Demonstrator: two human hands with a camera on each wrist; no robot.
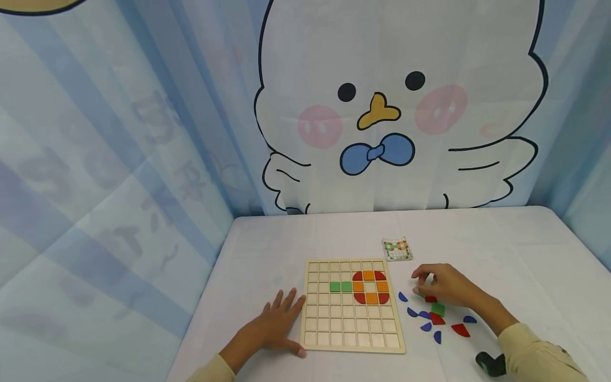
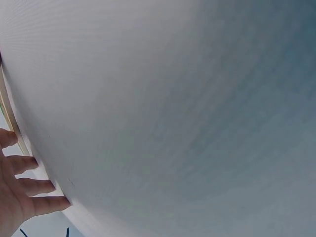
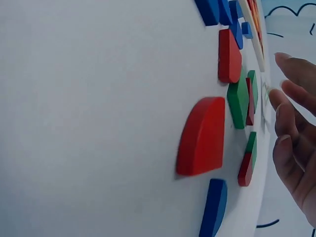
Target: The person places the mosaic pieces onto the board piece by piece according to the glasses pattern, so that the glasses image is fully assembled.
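My left hand (image 1: 278, 324) lies flat with spread fingers on the table, thumb and fingertips at the left edge of a wooden grid board (image 1: 329, 324). On the board, orange squares (image 1: 371, 298) and red quarter-round pieces (image 1: 359, 298) form a ring, with two green squares (image 1: 341, 287) to its left. My right hand (image 1: 446, 284) hovers right of the board over loose pieces, thumb and forefinger bent and apart. Nothing shows between its fingertips in the right wrist view. Beneath it lie a green piece (image 3: 238, 103) and red pieces (image 3: 229, 57).
A small printed pattern card (image 1: 397, 249) lies behind the board's far right corner. Blue half-round pieces (image 1: 426, 327) and a red quarter-round piece (image 1: 460, 330) are scattered right of the board. A dark object (image 1: 490, 365) sits by the right sleeve. Printed curtains hang behind the table.
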